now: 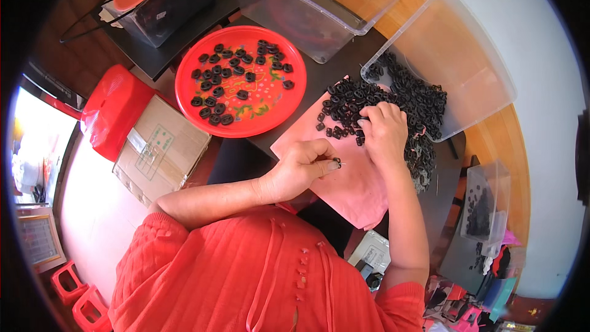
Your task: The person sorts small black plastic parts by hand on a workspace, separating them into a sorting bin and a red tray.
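Observation:
My left hand (301, 169) is closed in a pinch above the pink cloth (353, 187). Between its thumb and forefinger sits a small black part (337, 162), from which a thin light sliver juts to the right. My right hand (386, 134) reaches to the near edge of a heap of small black parts (356, 99), its fingers curled and bunched together. Whatever those fingertips grip is too small to make out. Several similar black parts, which seem to have holes in them, lie scattered on a round red tray (284, 106) at the left.
A clear plastic bin (473, 67) lies tipped beside the heap, its opening towards it. Another clear bin (295, 9) stands behind the red tray. Left of the dark table (270, 138) are a cardboard box (161, 150) and a red plastic seat (114, 110). Small red stools (92, 308) stand lower left.

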Available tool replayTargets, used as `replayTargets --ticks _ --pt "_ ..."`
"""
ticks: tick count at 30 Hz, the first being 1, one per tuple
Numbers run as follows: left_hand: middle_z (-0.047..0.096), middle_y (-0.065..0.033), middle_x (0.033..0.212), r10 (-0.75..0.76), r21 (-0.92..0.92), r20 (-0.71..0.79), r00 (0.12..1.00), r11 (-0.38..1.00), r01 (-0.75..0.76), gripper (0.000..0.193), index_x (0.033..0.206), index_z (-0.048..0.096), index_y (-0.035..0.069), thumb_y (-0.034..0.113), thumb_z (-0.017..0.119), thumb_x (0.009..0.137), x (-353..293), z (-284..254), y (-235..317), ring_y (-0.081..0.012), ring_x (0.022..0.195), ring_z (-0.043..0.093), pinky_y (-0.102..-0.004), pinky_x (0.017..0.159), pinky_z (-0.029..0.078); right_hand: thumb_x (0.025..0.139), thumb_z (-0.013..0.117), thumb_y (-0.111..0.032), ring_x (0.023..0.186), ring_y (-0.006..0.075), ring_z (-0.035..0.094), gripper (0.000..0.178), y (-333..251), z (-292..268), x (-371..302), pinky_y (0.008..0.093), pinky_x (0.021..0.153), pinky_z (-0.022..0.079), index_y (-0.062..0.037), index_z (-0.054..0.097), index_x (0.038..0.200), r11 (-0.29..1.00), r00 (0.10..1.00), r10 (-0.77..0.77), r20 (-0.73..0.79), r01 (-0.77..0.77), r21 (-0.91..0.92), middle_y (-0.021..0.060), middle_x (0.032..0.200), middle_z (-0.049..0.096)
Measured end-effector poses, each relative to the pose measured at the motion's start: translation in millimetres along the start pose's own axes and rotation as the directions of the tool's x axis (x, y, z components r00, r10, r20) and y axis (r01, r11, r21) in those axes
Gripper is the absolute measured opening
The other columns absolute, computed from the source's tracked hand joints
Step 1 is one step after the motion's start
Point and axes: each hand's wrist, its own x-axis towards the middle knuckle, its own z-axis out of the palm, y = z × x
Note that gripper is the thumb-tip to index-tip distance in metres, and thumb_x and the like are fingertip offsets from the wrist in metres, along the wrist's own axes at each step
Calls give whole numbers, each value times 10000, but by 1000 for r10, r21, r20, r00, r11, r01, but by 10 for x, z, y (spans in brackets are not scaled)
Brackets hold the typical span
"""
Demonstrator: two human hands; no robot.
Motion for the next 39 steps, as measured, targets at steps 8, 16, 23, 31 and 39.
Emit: replayTargets --ticks 8,16,23,31,39 --pt "566 21 737 -94 -211 -73 993 974 77 86 941 610 33 117 609 963 9 -27 29 -42 653 548 -188 532 461 729 689 -98 899 260 566 140 -326 -291 -591 400 766 397 -103 667 867 983 998 -60 6 58 173 29 860 586" --pt "586 21 742 -115 -57 -111 987 992 109 91 940 625 42 129 607 955 -7 -7 45 -46 663 552 -190 547 440 751 689 -41 810 281 598 162 -171 -505 -860 413 729 447 -71 665 908 952 959 241 -150 -203 231 72 844 611" --pt "589 5 732 -63 32 -124 990 997 67 90 932 616 24 110 597 952 -65 31 58 -64 628 547 -202 531 429 747 705 -19 719 267 619 131 -333 -398 -827 376 632 484 -63 649 857 946 966 242 -87 -215 242 76 774 610" --pt "577 -22 710 -82 -32 -116 990 996 79 98 921 609 1 93 595 951 -81 37 38 -84 557 533 -212 503 429 763 711 -81 749 266 613 120 -382 -325 -707 380 648 490 -62 648 863 975 989 148 20 -149 162 75 809 599" --pt "573 -14 706 -72 -35 -136 988 997 68 104 911 613 0 97 603 948 -76 32 55 -81 559 535 -215 502 437 717 602 -54 825 305 586 63 -445 -247 -631 415 728 461 -54 589 778 994 998 -18 61 11 109 99 842 594"
